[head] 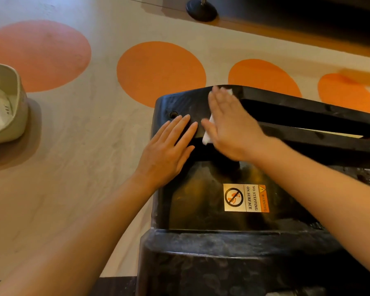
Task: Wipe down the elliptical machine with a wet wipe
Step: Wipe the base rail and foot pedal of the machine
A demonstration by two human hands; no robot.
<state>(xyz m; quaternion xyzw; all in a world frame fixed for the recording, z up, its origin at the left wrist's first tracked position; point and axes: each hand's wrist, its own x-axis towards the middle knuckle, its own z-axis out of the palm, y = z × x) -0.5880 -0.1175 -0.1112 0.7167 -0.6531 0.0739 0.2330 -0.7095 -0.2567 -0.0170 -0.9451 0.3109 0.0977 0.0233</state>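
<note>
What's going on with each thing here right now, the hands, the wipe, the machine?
Left hand: flat, fingers straight, resting on the black cover.
Right hand: flat, pressing the wipe down, blurred.
Wet wipe: crumpled under the right hand, edges showing.
Elliptical cover: dusty, smudged.
Warning sticker: stuck on, intact.

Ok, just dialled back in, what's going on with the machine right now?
A person is wiping the black plastic cover at the end of the elliptical. The right hand presses a white wet wipe flat against the cover's top edge and looks blurred with motion. The left hand lies flat on the cover beside it, fingers straight. A "no stepping on surface" warning sticker sits lower on the cover. A beige bucket stands on the floor to the left.
</note>
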